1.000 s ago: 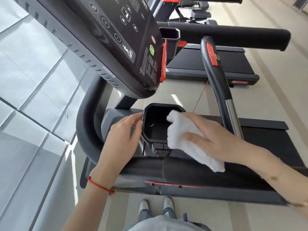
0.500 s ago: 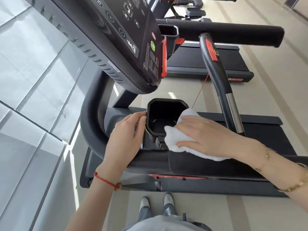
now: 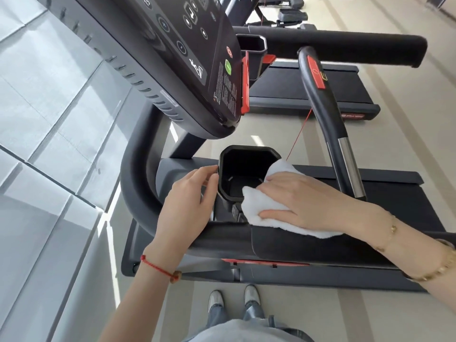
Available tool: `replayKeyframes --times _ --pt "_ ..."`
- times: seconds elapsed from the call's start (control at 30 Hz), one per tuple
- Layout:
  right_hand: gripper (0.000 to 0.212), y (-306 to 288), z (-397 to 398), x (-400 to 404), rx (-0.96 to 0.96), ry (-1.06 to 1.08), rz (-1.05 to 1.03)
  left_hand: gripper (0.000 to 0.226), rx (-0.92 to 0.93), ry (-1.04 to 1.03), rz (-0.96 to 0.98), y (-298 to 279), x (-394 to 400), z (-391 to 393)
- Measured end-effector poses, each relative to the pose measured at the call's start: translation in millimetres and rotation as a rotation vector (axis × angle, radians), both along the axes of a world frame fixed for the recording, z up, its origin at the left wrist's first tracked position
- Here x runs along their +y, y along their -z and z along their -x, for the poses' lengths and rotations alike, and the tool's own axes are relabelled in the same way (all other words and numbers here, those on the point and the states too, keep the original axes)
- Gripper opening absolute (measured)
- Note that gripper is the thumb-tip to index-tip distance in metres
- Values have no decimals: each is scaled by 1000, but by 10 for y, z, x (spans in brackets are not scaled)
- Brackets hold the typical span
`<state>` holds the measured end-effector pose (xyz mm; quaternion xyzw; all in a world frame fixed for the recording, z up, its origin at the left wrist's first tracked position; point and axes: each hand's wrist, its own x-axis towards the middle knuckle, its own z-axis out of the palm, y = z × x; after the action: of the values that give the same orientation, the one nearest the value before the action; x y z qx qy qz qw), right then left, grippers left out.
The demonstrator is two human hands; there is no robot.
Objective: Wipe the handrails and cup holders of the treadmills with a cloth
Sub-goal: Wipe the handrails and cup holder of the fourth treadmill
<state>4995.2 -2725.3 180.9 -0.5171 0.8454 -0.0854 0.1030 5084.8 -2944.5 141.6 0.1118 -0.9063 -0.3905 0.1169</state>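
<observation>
A black cup holder [image 3: 237,154] sits under the treadmill console, open side facing me. My right hand [image 3: 308,201] holds a white cloth [image 3: 261,208] against the holder's right rim and wall, thumb and fingers over the cloth. My left hand [image 3: 187,203] rests against the holder's left outer wall, fingers touching its rim. The padded black handrail [image 3: 308,245] runs below both hands, and part of the cloth lies on it.
The console [image 3: 187,58] overhangs the cup holder. An upright grip bar [image 3: 330,119] with a red button stands right of the holder, a red safety cord beside it. A second treadmill [image 3: 320,43] with its own cup holder is beyond. Glass wall on the left.
My right hand has slid the cloth from the holder's near edge up along its right rim. The left hand stays on the holder's left wall. The camera has moved slightly.
</observation>
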Motion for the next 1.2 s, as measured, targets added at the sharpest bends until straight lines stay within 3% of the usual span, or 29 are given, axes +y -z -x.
replayKeyframes --times 0.17,0.43,0.53,0.63,0.73,0.9,1.07,1.2 --pt "43 114 -118 -431 -23 53 6 33 11 -11 6 -3 31 -7" --pt "39 106 48 219 -62 -1 132 35 22 -22 24 -2 2 37" --pt "38 96 58 176 -211 241 376 37 12 -35 60 -10 16 89" --pt "40 56 182 37 -162 431 544 41 -5 -46 70 -14 77 172" --pt "35 115 370 -231 -77 336 472 47 -22 -71 83 -8 137 244" --pt "44 263 561 -546 136 210 127 42 -13 -92 123 36 173 272" --pt "46 249 716 -187 -95 275 105 45 -20 -110 116 57 136 270" --pt "41 190 783 -531 -16 177 65 39 12 -105 116 49 159 274"
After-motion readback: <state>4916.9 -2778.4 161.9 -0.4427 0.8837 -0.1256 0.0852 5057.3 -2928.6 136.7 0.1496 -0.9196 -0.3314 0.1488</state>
